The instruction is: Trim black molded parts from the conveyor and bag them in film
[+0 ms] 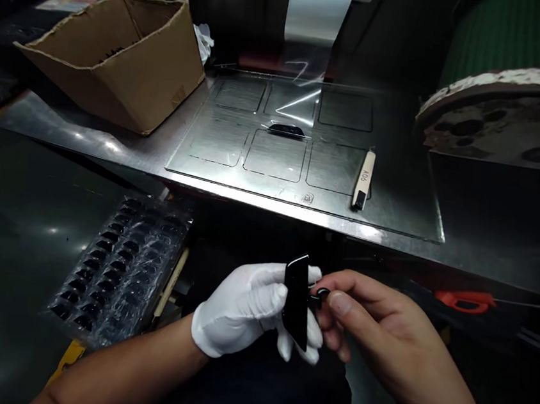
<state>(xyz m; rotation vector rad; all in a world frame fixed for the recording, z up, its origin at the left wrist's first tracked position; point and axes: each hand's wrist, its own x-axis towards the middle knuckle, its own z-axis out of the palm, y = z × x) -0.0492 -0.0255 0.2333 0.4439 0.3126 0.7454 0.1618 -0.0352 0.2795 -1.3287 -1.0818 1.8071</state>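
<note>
My left hand (249,306) wears a white glove and holds a flat glossy black piece (297,301) upright by its edges. My bare right hand (372,328) is close beside it on the right, thumb and fingertips pinching a small black ring-shaped part (322,293) next to the black piece. Both hands are low in the view, in front of the metal worktable (112,143).
A clear blister tray (120,270) with several small black parts lies at lower left. On the table sit an open cardboard box (121,58), a recessed metal jig plate (275,154) holding one black part (286,130), and a wooden-handled tool (363,180). Clear film (316,14) hangs behind; an orange tool (465,301) lies right.
</note>
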